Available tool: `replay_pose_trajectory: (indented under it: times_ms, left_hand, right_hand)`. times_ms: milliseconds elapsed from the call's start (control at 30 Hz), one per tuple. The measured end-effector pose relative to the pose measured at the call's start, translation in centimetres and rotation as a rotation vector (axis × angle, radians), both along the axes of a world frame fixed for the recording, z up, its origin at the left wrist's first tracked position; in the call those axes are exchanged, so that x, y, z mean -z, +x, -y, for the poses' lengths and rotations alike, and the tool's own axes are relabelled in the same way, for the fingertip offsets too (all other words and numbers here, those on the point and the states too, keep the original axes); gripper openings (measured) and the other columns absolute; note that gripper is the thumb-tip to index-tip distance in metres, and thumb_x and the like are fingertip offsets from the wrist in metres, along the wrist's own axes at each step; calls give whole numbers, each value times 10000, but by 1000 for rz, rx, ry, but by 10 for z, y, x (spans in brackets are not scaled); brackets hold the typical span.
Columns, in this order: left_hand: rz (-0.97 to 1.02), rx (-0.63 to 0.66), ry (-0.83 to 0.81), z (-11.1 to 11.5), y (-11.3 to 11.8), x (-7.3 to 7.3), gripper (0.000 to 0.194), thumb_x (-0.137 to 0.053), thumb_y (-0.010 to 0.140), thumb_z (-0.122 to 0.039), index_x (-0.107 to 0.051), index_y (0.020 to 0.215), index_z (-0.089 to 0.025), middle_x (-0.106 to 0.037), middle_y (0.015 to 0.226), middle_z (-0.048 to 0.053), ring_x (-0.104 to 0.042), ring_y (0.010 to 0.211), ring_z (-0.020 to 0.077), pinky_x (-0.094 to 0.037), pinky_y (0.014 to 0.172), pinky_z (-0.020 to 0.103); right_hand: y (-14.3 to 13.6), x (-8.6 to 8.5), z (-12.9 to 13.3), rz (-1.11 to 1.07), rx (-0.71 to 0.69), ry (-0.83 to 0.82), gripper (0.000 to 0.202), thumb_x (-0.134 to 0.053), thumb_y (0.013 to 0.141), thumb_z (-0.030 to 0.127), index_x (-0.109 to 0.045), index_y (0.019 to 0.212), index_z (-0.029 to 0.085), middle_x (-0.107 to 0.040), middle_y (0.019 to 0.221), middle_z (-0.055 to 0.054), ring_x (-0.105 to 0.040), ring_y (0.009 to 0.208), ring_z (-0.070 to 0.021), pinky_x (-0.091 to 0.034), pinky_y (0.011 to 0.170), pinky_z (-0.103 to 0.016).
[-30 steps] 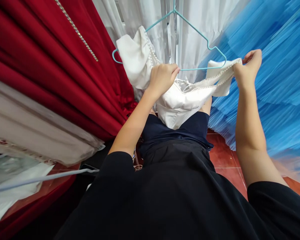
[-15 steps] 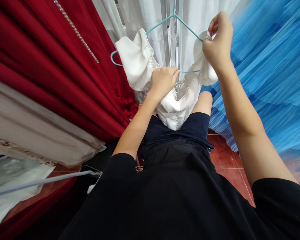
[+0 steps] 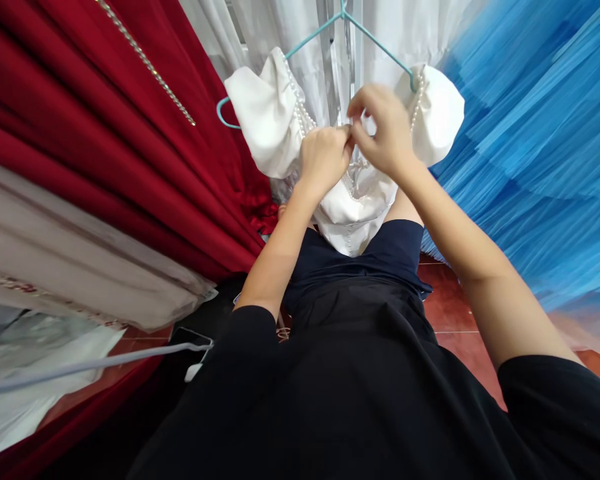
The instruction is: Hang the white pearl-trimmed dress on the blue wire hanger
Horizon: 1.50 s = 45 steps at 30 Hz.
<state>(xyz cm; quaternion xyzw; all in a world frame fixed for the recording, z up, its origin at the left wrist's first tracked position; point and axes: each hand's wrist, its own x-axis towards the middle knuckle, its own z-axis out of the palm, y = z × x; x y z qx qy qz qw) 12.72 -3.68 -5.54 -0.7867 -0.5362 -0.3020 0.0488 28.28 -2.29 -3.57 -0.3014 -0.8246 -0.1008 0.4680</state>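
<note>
A white dress bodice (image 3: 350, 213) with pearl-beaded edges hangs from a light blue hanger (image 3: 313, 35). Its left puffed sleeve (image 3: 263, 120) lies over one hanger arm, and the right puffed sleeve (image 3: 440, 113) sits at the other end. My left hand (image 3: 325, 160) is closed on the hanger's lower bar, in front of the neckline. Close beside it, my right hand (image 3: 384, 130) is blurred, with thumb and forefinger curled together near my left fingertips; anything between them is too small to make out.
Red fabric (image 3: 155, 133) and a beige beaded gown (image 3: 90, 247) hang at the left. Blue tulle (image 3: 540, 153) fills the right side. White cloth (image 3: 390, 33) hangs behind the hanger. Red floor tiles (image 3: 460, 347) show below, and a pale rod (image 3: 100, 363) crosses the lower left.
My right hand has left the right sleeve and moved inward beside my left hand. That sleeve now spreads outward at the hanger's end. My left hand keeps its hold.
</note>
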Motion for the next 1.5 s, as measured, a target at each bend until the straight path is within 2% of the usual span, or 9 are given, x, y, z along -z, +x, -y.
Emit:
replay_pose_trajectory:
  times_ms: [67,167,367,533,667,767,1000,1267,1500]
  left_hand:
    - [-15,3,15,0,0,3,391,-276,1025,-404,-635,1065,-253,-660,1098,90,-545,1096,319,-308,975,467]
    - [-49,4,45,3,1,7,414,-241,1034,-418,-626,1030,-267,-667,1060,82,-560,1047,305,-327,978,468]
    - [-9,50,74,6,-3,8,356,-288,1033,-392,-621,983,-278,-670,1033,73,-578,1069,309,-355,973,451]
    - [183,111,89,13,-8,-10,259,-371,984,-272,-564,1145,-336,-611,1224,46,-513,1225,279,-372,1044,431]
    - [212,19,476,16,-15,-28,393,-525,803,-49,-569,1109,-292,-516,1292,51,-406,1293,239,-299,1154,411]
    - [239,-59,689,0,-25,-33,521,-515,707,78,-566,1118,-239,-488,1302,60,-393,1287,212,-303,1153,364]
    - [373,75,744,-52,-65,-48,606,-428,638,186,-432,1075,-234,-547,1029,-35,-572,1010,89,-515,940,256]
    - [319,-50,620,-62,-99,-69,280,-600,634,42,-634,831,-153,-669,768,-90,-668,721,64,-568,601,225]
    - [446,-226,790,-66,-141,-68,308,-510,588,56,-616,767,-172,-629,699,-107,-648,651,72,-524,518,230]
  right_hand:
    - [-7,23,-10,55,41,-150,308,-298,984,421,-413,759,245,-543,826,-42,-439,803,-176,-368,821,-341]
    - [-12,47,-23,26,128,-184,573,-41,957,629,-436,794,247,-510,759,-45,-364,728,-170,-316,832,-378]
    - [-11,44,-14,-43,105,-272,700,-60,838,810,-522,874,285,-573,789,-39,-400,764,-194,-276,850,-394]
    - [-9,36,-8,-17,155,-199,593,-87,936,670,-543,1004,298,-594,811,-19,-447,763,-189,-291,832,-382]
    - [-7,35,-9,24,186,-177,481,-142,995,542,-551,952,292,-597,799,-12,-482,786,-184,-316,833,-371]
    - [-7,35,-8,71,220,-159,371,-226,1011,401,-532,839,281,-606,808,-17,-526,810,-204,-335,829,-372]
    - [-9,33,-6,120,305,-198,341,-292,1020,459,-543,902,260,-627,877,-59,-566,903,-236,-395,861,-367]
    - [-8,32,-7,149,313,-169,306,-300,1025,409,-542,911,259,-626,876,-49,-550,860,-222,-387,843,-365]
    - [-8,26,-3,156,297,-186,274,-339,1023,378,-537,884,249,-625,875,-44,-560,847,-228,-363,828,-358]
